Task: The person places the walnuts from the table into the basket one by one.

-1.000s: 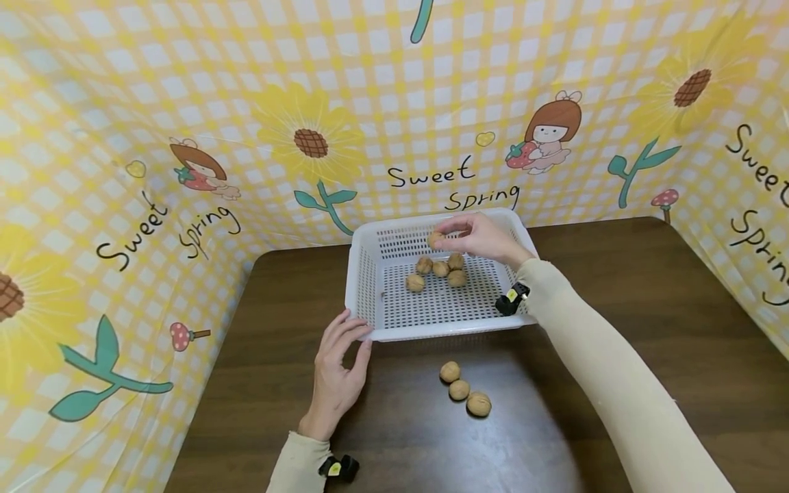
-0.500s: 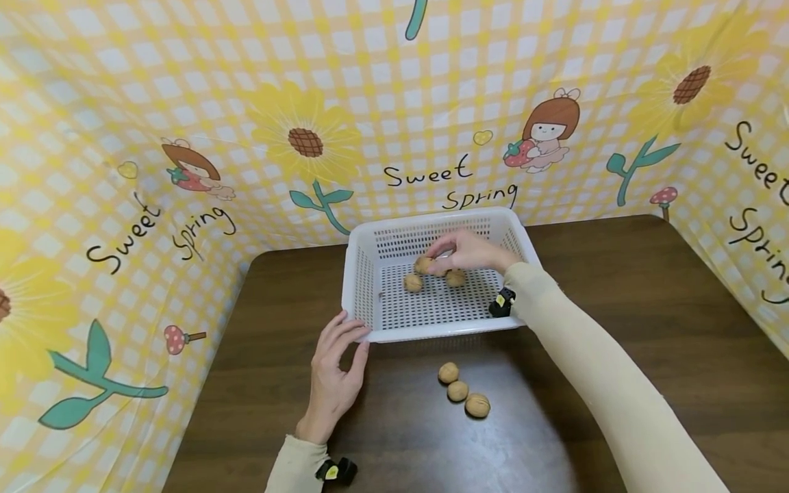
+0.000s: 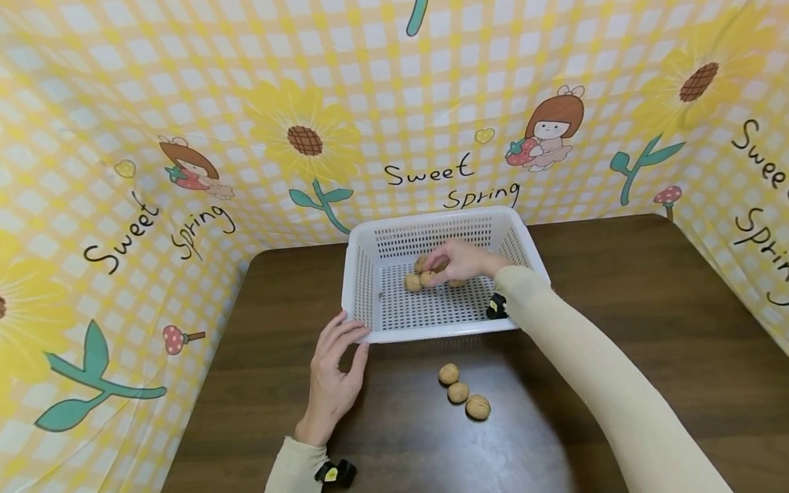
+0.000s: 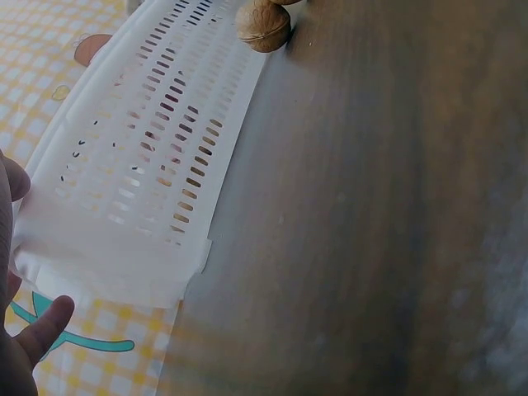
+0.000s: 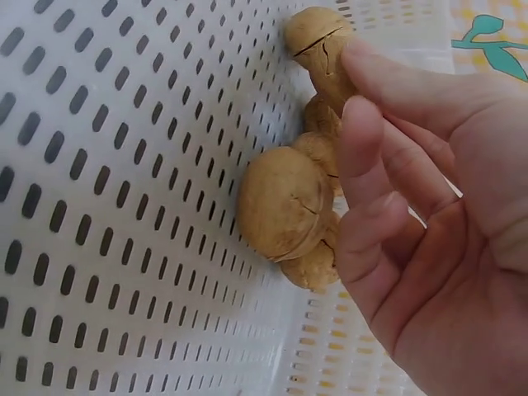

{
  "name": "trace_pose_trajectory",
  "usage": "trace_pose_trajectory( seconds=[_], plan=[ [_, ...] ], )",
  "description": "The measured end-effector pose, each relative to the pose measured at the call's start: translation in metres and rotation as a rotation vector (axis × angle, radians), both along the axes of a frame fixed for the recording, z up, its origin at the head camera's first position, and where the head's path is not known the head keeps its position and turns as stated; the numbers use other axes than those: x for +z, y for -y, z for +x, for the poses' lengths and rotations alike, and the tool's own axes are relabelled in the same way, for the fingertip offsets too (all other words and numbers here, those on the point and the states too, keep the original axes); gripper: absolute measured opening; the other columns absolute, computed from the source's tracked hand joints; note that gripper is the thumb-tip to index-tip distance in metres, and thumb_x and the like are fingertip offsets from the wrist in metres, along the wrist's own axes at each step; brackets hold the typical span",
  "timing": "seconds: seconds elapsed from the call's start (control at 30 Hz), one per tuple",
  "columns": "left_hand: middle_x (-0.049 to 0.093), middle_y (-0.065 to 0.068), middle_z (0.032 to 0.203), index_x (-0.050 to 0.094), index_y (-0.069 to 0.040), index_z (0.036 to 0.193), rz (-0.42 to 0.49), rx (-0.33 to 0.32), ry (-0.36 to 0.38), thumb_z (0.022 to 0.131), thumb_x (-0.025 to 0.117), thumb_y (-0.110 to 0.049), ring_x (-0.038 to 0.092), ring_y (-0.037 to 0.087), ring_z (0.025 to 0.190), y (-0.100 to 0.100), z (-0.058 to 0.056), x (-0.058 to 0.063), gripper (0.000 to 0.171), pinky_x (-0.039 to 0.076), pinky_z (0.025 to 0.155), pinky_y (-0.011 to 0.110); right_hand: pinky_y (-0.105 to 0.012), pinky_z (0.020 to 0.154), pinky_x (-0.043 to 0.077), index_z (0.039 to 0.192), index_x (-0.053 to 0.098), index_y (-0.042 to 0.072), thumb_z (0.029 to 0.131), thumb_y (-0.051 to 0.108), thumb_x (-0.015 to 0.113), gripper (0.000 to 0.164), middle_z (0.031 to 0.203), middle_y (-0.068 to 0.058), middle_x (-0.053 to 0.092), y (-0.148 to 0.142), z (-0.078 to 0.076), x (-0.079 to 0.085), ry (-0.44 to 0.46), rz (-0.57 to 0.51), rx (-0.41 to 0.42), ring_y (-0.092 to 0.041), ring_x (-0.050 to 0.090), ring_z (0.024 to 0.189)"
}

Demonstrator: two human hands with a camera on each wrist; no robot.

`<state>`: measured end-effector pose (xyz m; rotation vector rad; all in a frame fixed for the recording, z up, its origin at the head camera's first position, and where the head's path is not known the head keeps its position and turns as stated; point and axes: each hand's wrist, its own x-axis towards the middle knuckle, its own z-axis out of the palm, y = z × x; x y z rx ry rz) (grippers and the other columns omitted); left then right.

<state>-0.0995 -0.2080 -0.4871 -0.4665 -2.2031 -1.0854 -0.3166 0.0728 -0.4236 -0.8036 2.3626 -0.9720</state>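
A white plastic basket (image 3: 425,335) with slotted walls stands on the table and holds several walnuts. Inside it, my right hand (image 3: 465,260) pinches a walnut (image 3: 427,279) between thumb and fingers, low over the basket floor. Right beside that nut lies another walnut (image 3: 412,283). In the right wrist view a large walnut (image 5: 282,202) and several more sit below the fingers, partly covered by them. My left hand (image 3: 335,376) rests its fingers on the basket's near left corner, the thumb apart from the wall in the left wrist view.
Three walnuts (image 3: 458,392) lie in a slanting row on the brown table (image 3: 277,315), in front of the basket. Behind and at the sides hangs a yellow checked cloth (image 3: 394,103) with printed flowers, close to the basket's back rim.
My right hand has lowered the walnut from near the basket's back wall to its floor, coming nearer and slightly left. The left hand stays at the corner.
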Motion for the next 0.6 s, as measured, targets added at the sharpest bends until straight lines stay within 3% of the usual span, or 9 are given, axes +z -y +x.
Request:
trace_pose_trajectory(
  seconds=[0.13, 0.17, 0.3, 0.6],
  plan=[
    [0.074, 0.011, 0.126, 0.08, -0.013, 0.117, 0.0, -0.003, -0.005, 0.094, 0.074, 0.0, 0.054, 0.037, 0.144, 0.0, -0.0005, 0.0016, 0.026, 0.036, 0.127, 0.027, -0.046, 0.073, 0.066, 0.126, 0.076, 0.012, 0.093, 0.022, 0.085, 0.037, 0.13, -0.012, 0.076, -0.0002, 0.0005, 0.0002, 0.044, 0.019, -0.027, -0.026, 0.071, 0.068],
    [0.074, 0.011, 0.125, 0.08, -0.012, 0.116, 0.001, -0.004, -0.002, 0.094, 0.074, 0.0, 0.054, 0.037, 0.144, 0.0, -0.0005, 0.0021, 0.026, 0.036, 0.127, 0.028, -0.045, 0.071, 0.065, 0.126, 0.076, 0.012, 0.093, 0.023, 0.085, 0.036, 0.13, -0.012, 0.076, -0.0001, 0.0, -0.0001, 0.046, 0.025, -0.03, -0.023, 0.068, 0.063],
    [0.074, 0.011, 0.126, 0.08, -0.013, 0.117, -0.003, 0.001, 0.004, 0.094, 0.074, -0.001, 0.054, 0.037, 0.144, 0.0001, 0.0, 0.0029, 0.026, 0.037, 0.127, 0.028, -0.04, 0.068, 0.064, 0.125, 0.076, 0.011, 0.093, 0.021, 0.084, 0.034, 0.126, -0.01, 0.078, -0.0005, -0.0016, -0.0024, 0.062, 0.027, -0.045, -0.017, 0.066, 0.06],
    [0.074, 0.012, 0.126, 0.08, -0.012, 0.117, -0.002, -0.001, 0.004, 0.094, 0.074, -0.001, 0.053, 0.037, 0.144, -0.001, 0.0008, 0.0014, 0.026, 0.036, 0.128, 0.027, -0.033, 0.065, 0.06, 0.124, 0.076, 0.007, 0.094, 0.023, 0.083, 0.034, 0.127, -0.011, 0.077, -0.0015, -0.0001, -0.0015, 0.095, -0.022, -0.053, -0.019, 0.067, 0.065]
  ],
)
